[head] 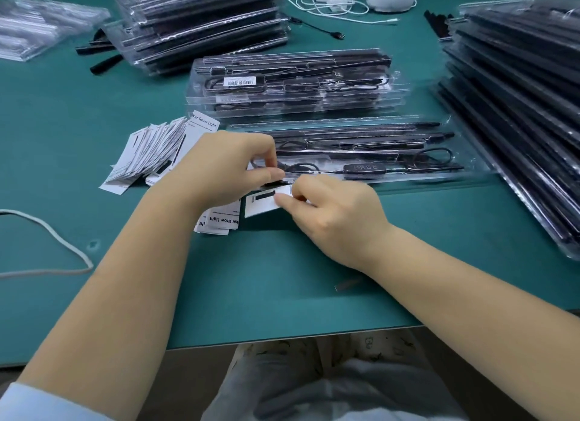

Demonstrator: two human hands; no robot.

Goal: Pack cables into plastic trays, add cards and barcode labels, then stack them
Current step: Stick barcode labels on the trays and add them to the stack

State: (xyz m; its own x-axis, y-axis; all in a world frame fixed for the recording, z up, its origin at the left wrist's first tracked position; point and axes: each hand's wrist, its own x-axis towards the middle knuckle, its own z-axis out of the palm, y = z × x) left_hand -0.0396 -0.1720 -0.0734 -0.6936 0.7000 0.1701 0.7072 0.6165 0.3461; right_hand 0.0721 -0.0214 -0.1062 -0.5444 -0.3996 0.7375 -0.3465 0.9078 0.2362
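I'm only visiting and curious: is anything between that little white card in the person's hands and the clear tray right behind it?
Nothing visible blocks it. Both the left hand and right hand pinch the white card at the near edge of the open tray, whose cables lie in their slots.

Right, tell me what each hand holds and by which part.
Right hand pinches the white card by its right edge. Left hand pinches something small and white at its fingers, over the near tray; which part cannot be told.
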